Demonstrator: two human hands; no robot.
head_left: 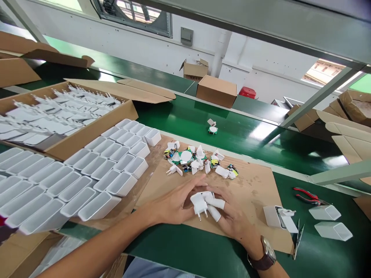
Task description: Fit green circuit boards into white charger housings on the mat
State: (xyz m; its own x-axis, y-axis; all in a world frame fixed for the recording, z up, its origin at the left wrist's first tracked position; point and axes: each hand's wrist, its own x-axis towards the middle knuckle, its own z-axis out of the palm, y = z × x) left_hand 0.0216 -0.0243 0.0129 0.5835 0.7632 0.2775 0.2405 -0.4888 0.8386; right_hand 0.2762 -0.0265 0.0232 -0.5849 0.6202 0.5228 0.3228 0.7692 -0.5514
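Over the cardboard sheet, both hands meet around a white two-pin charger plug, its pins pointing down toward me. My left hand closes on its left side, thumb below and fingers curled behind. White covers sit on some fingertips of my right hand, which press against the plug from the right. Part of the plug is hidden by these fingers. Just beyond my hands lies a pile of green circuit boards mixed with white plastic pieces. To the right, a white case lies on its side with a plug part at its mouth.
Rows of open white cases stand at left. Behind them is a carton of white plug parts. Red-handled pliers and two loose cases lie at right. One small board sits on the green belt. A metal frame crosses above.
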